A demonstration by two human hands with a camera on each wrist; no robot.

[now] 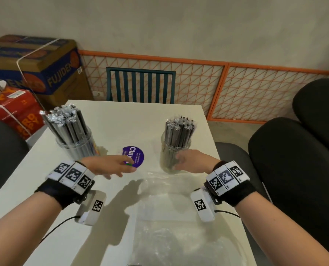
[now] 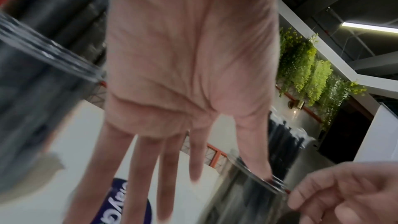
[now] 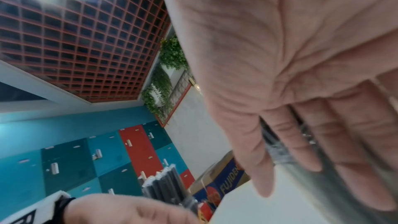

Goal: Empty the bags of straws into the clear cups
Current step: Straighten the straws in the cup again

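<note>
Nearest the person, at six o'clock on the white table point(image 1: 110, 120), lie crumpled clear bags point(image 1: 171, 233), flat and see-through, with nothing plainly inside them. Just beyond, the left hand point(image 1: 110, 167) hovers at about ten o'clock from the bags, fingers spread long and relaxed with nothing between them, its tips over the near edge of a round purple sticker point(image 1: 135, 155); the left-wrist view shows the same open palm point(image 2: 185, 60) above the table. At two o'clock from the bags, the right hand point(image 1: 192, 163) reaches in from the right, its loosely extended fingers point(image 3: 355, 168) lying against the side of the right clear cup point(image 1: 172, 160), not curled round it; whether they press it or only brush it cannot be told. That cup stands upright at one o'clock of the table's middle, packed with dark wrapped straws point(image 1: 179, 131) that rise well above its rim. Farther left, at eleven o'clock, the left clear cup point(image 1: 77, 146) also stands upright, filled with a fuller bundle of straws point(image 1: 65, 121) leaning toward the left. Past the far table edge at twelve o'clock stands a teal slatted chair point(image 1: 140, 85), with stacked cardboard boxes point(image 1: 37, 64) at ten o'clock and an orange wire grid point(image 1: 198, 85) along the wall behind.
</note>
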